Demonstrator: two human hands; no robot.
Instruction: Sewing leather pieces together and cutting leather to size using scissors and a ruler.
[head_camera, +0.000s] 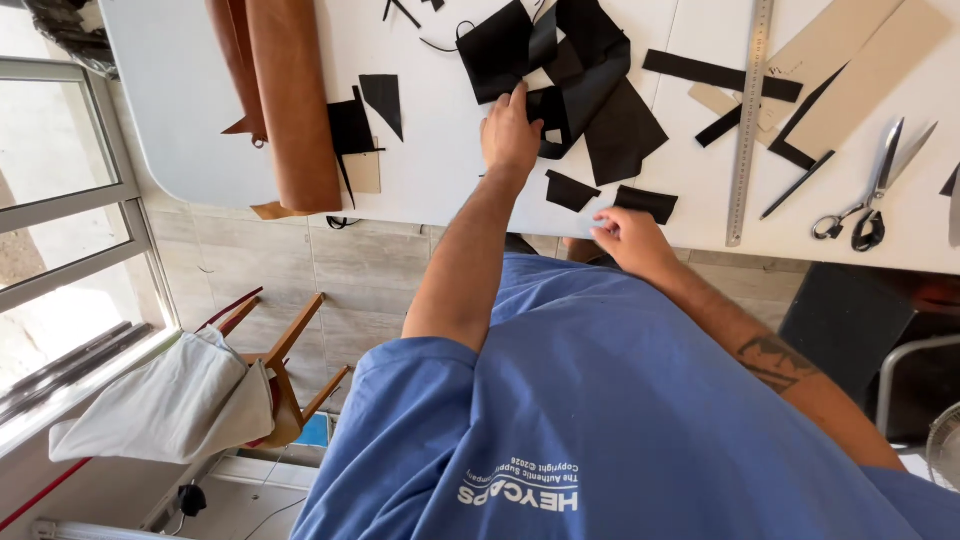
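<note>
My left hand (510, 135) lies flat and open, its fingertips pressing the near edge of a heap of black leather offcuts (590, 80) just beyond. My right hand (630, 238), nearer me and curled, touches a small black leather strip (646, 203); I cannot tell if it grips.

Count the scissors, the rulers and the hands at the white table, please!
Silver metal scissors with black handles: 1
Long grey metal ruler: 1
Bare hands: 2, the left hand and the right hand
Total: 4
</note>
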